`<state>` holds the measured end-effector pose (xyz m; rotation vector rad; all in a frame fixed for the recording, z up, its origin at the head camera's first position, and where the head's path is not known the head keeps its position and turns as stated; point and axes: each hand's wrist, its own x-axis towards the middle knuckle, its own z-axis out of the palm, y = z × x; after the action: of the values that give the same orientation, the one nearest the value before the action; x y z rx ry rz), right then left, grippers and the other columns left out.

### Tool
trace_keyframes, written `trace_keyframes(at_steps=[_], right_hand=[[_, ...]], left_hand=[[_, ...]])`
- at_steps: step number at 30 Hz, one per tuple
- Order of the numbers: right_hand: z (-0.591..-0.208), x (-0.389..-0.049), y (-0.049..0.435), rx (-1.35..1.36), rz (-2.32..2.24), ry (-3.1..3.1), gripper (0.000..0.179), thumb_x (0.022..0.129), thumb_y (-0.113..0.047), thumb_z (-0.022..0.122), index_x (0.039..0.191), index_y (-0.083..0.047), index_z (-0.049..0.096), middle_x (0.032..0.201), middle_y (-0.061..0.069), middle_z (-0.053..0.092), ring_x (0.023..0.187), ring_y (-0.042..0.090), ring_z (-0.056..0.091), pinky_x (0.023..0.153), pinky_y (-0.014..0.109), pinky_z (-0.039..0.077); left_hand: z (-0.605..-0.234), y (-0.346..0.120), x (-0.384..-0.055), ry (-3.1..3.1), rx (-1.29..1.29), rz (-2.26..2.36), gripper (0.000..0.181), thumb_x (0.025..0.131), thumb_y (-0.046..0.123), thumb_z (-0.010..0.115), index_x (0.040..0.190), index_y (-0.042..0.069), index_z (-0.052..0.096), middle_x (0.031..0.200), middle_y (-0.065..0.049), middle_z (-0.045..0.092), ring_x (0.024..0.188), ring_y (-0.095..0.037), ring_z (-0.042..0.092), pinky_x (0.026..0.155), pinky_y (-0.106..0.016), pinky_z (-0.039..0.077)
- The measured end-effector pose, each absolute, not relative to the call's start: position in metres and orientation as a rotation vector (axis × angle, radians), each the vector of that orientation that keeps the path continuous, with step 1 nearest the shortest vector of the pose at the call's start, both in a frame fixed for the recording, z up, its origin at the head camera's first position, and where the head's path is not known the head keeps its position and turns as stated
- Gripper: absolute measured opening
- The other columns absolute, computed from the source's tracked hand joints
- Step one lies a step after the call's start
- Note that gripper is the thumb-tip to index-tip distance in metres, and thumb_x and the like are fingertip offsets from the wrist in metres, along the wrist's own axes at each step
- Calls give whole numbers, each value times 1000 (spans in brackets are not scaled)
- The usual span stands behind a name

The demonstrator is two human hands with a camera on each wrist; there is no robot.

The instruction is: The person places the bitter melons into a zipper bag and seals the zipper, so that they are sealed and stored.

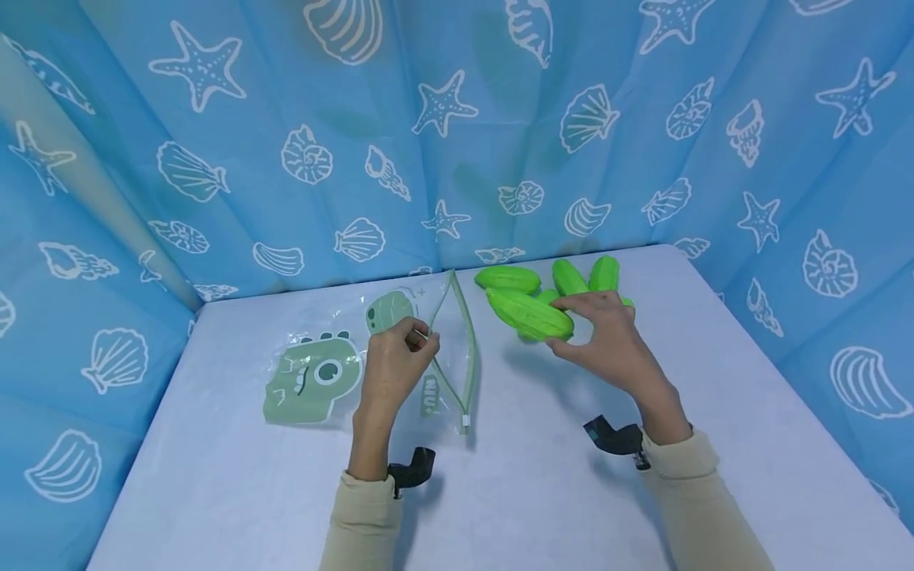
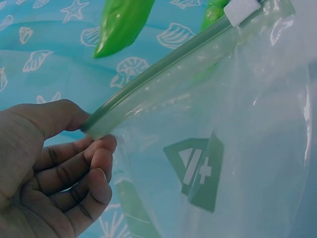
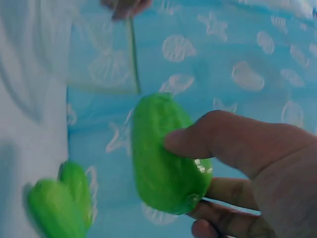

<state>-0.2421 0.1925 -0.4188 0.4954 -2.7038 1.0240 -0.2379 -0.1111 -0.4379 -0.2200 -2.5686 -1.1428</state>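
Head view: left hand [image 1: 397, 361] pinches the bag [image 1: 314, 394], seemingly keeping its mouth parted, while right hand [image 1: 612, 342] grips one vegetable [image 1: 527, 314], more vegetables [image 1: 507, 277] just beyond.

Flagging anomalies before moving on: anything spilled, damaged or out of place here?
Nothing stands out, no spill or visible damage: the left hand pinches the zip bag by its open mouth; the right hand holds a green vegetable.

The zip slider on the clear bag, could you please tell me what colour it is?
The zip slider is white, seen best in the left wrist view.
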Motion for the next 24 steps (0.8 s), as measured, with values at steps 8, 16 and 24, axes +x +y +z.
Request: trace_keyframes(at_steps=[8,16,24], right_hand=[[-418,-244,152,716,877,-2697,47,78,-22,83,121,-7,70,121,12,66,113,32,46,83,53,27],[-428,-254,130,763,833,-2724,40,77,-20,82,115,-10,72,117,9,67,107,30,48,83,50,28],[-426,-261,117,723,828,-2730,39,76,-17,83,113,-10,73,118,8,67,109,30,48,83,49,28]], left_hand=[[-440,-111,-239,-2565,-230,-1132,11,89,14,73,90,4,71,71,-2,66,63,-15,60,56,-30,51],[-443,-111,-237,-2562,-225,-1139,11,89,14,73,91,4,72,71,-2,67,63,-14,60,56,-29,51],[-440,-113,-239,-2553,-228,-1103,10,89,12,72,92,3,71,72,-3,67,63,-15,62,57,-30,52]])
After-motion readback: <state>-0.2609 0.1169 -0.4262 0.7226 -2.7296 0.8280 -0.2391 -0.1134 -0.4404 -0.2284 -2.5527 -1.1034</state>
